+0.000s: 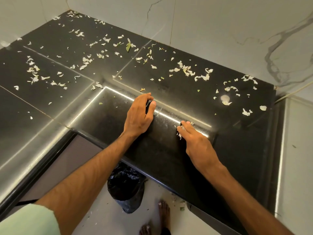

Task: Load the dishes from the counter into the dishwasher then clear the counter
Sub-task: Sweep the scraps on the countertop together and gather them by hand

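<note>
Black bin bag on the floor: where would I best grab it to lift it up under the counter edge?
Probably the crumpled rim of the black bin bag, from above on its open floor side. It appears to stand mouth up and tapers to a limp bottom, so the rim gives folds to pinch. Its far side is tucked under the counter edge.

The counter before me is black polished stone, glossy and mirror-smooth. The scraps look dry and papery. The wall tiles are smooth, veined like marble. The bin bag is crinkled shiny plastic, and my sleeve is matt cloth.
</note>
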### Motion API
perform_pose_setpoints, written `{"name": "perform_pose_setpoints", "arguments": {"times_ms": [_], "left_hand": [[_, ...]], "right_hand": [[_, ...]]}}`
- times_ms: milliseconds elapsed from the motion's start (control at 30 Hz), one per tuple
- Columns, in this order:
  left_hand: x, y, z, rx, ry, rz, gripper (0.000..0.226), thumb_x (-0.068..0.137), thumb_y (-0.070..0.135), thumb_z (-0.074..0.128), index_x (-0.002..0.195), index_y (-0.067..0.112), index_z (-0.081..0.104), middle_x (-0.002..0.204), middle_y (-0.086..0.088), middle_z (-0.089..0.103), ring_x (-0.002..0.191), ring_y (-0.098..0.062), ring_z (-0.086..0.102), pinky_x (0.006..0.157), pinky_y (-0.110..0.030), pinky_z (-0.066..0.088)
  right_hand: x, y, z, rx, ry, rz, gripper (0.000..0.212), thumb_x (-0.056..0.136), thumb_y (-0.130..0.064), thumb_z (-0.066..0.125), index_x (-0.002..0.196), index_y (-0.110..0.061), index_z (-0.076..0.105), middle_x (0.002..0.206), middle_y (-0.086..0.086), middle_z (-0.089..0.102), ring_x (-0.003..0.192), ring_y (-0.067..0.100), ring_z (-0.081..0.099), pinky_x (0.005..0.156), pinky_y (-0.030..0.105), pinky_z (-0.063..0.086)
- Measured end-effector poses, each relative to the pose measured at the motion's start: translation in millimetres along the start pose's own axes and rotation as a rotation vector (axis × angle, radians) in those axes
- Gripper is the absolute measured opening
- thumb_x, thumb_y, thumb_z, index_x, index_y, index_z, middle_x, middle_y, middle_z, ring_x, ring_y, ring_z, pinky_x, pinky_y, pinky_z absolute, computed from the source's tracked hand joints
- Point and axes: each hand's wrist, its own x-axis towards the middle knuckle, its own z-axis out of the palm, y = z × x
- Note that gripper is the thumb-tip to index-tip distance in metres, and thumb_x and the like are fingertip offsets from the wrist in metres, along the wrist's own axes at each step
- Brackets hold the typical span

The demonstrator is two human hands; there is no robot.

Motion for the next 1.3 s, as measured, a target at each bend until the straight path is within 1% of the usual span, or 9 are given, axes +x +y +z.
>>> {"name": "perform_pose_setpoints", "arguments": {"times_ms": [133, 233, 333, 467, 600, 767, 900, 1033, 1300], "left_hand": [[0.3, 0.3, -0.3, -0.011, 0.004, 0.003, 0.029, 0.103, 0.040, 0.041, 0.113, 0.020, 0.060, 0.128, 0.004, 0.060, 0.118, -0.009, 0.054, 0.099, -0.034, 0.047], [1.7, -2.4, 0.9, -0.014, 0.004, 0.005, 0.029, 0.103, 0.041, 0.040, 0.112, 0.021, 0.059, 0.125, 0.004, 0.060, 0.119, -0.011, 0.054, 0.099, -0.039, 0.048], [2.4, -4.6, 1.8, -0.019, 0.004, 0.022, 0.030, 0.102, 0.042, 0.040, 0.113, 0.021, 0.060, 0.126, 0.005, 0.060, 0.120, -0.011, 0.053, 0.099, -0.041, 0.049], [0.3, 1.1, -0.7, -0.100, 0.015, 0.026, 0.031, 0.103, 0.036, 0.044, 0.117, 0.017, 0.065, 0.124, 0.004, 0.065, 0.117, -0.008, 0.058, 0.100, -0.038, 0.050], [-20.2, 28.0, 4.1, -0.621, 0.170, -0.241, 0.030, 0.105, 0.022, 0.046, 0.119, 0.011, 0.070, 0.119, -0.001, 0.071, 0.110, -0.008, 0.065, 0.088, -0.017, 0.051], [-44.1, 79.4, 31.0, -1.352, 0.141, -0.569, 0.041, 0.107, 0.028, 0.039, 0.127, 0.002, 0.063, 0.132, -0.012, 0.066, 0.129, -0.019, 0.059, 0.115, -0.036, 0.041], [-41.5, 111.8, 43.1, -1.685, 0.044, -0.755, 0.052, 0.107, 0.036, 0.033, 0.137, 0.000, 0.056, 0.133, -0.014, 0.065, 0.131, -0.025, 0.057, 0.119, -0.042, 0.035], [-31.7, 131.1, 46.8, -1.895, -0.006, -0.830, 0.051, 0.107, 0.034, 0.026, 0.124, 0.001, 0.062, 0.131, -0.015, 0.066, 0.128, -0.030, 0.059, 0.117, -0.042, 0.038], [-25.7, 122.8, 43.9, -2.011, 0.037, -0.946, 0.042, 0.105, 0.022, 0.031, 0.102, 0.004, 0.069, 0.106, -0.009, 0.073, 0.103, -0.026, 0.067, 0.103, -0.036, 0.046]], "right_hand": [[-0.7, -7.6, 3.9, -0.108, 0.170, -0.069, 0.042, 0.085, 0.003, 0.039, 0.112, 0.001, 0.071, 0.130, 0.019, 0.067, 0.104, 0.040, 0.071, 0.071, 0.047, 0.062], [1.9, -15.3, 2.2, -0.199, 0.211, -0.102, 0.038, 0.085, -0.001, 0.035, 0.093, 0.001, 0.073, 0.110, 0.019, 0.073, 0.069, 0.038, 0.072, 0.047, 0.037, 0.055], [2.2, -21.2, 1.8, -0.254, 0.244, -0.115, 0.029, 0.078, 0.003, 0.041, 0.079, 0.001, 0.069, 0.099, 0.020, 0.074, 0.063, 0.038, 0.071, 0.040, 0.033, 0.051], [4.5, -18.5, 5.3, -0.224, 0.254, -0.082, 0.024, 0.080, 0.006, 0.047, 0.082, -0.003, 0.070, 0.095, 0.017, 0.075, 0.058, 0.036, 0.069, 0.042, 0.034, 0.050], [7.5, -2.8, -7.3, 0.219, 0.329, 0.128, 0.026, 0.088, 0.007, 0.064, 0.098, -0.012, 0.080, 0.067, -0.002, 0.070, 0.060, 0.012, 0.064, 0.057, 0.016, 0.043], [13.8, 1.0, -31.6, 0.890, 0.379, 0.522, 0.019, 0.086, -0.007, 0.079, 0.104, -0.014, 0.081, 0.091, -0.001, 0.080, 0.085, 0.009, 0.076, 0.081, 0.024, 0.059], [15.8, -21.3, -55.6, 1.223, 0.296, 0.488, 0.023, 0.087, -0.002, 0.076, 0.109, -0.006, 0.077, 0.095, 0.003, 0.080, 0.091, 0.012, 0.076, 0.074, 0.022, 0.058], [17.7, -44.5, -45.2, 1.013, 0.350, 0.423, 0.023, 0.087, -0.002, 0.077, 0.107, -0.012, 0.080, 0.097, -0.001, 0.080, 0.093, 0.011, 0.076, 0.089, 0.035, 0.060], [17.8, -71.4, -27.0, 0.784, 0.338, 0.331, 0.042, 0.097, -0.007, 0.055, 0.133, -0.026, 0.067, 0.129, -0.008, 0.069, 0.118, -0.002, 0.063, 0.104, 0.021, 0.051]]}}
